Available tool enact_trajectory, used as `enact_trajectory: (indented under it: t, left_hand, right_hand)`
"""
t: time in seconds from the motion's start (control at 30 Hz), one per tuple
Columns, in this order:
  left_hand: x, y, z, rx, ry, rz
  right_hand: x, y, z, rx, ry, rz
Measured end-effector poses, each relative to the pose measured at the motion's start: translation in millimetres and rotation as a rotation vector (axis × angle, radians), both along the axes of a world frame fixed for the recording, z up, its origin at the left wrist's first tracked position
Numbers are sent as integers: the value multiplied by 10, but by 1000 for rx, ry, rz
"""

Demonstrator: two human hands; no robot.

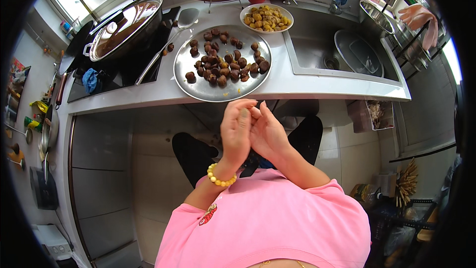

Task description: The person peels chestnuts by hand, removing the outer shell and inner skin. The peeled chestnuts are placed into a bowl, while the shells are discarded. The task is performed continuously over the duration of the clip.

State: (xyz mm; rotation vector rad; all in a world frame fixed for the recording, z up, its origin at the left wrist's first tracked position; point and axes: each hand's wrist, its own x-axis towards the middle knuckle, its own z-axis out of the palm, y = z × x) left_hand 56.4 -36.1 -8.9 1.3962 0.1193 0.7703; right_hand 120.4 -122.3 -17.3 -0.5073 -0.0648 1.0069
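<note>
My left hand (236,130) and my right hand (268,130) are held together just in front of the counter edge, below the metal plate. Their fingers are bent and touch; whether anything lies between the palms is hidden. A beaded yellow bracelet (219,181) circles my left wrist. Brown chestnuts (224,71) in their shells, with a few yellow crumbs, lie on a large round steel plate (193,91). Behind it to the right, a white bowl (250,26) is heaped with peeled yellow chestnuts (268,18).
Left of the plate lie a long-handled steel spatula (163,48) and a lidded pot (128,31) on the black cooktop (128,70). A steel sink (310,54) holding a grey lid or tray is at right. A bin (381,115) with scraps stands below the counter.
</note>
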Motion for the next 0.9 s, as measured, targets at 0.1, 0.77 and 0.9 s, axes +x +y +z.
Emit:
enact_trajectory:
  t: [0.1, 0.77, 0.9]
  left_hand:
    - [63, 14, 44, 654, -64, 163]
    - [-193, 649, -28, 397, -26, 448]
    - [-216, 713, -43, 435, 4, 463]
  right_hand:
    - [-23, 108, 138, 79, 158, -31]
    - [3868, 1394, 224, -1064, -1907, -908]
    - [3629, 1485, 296, -1029, -1917, -871]
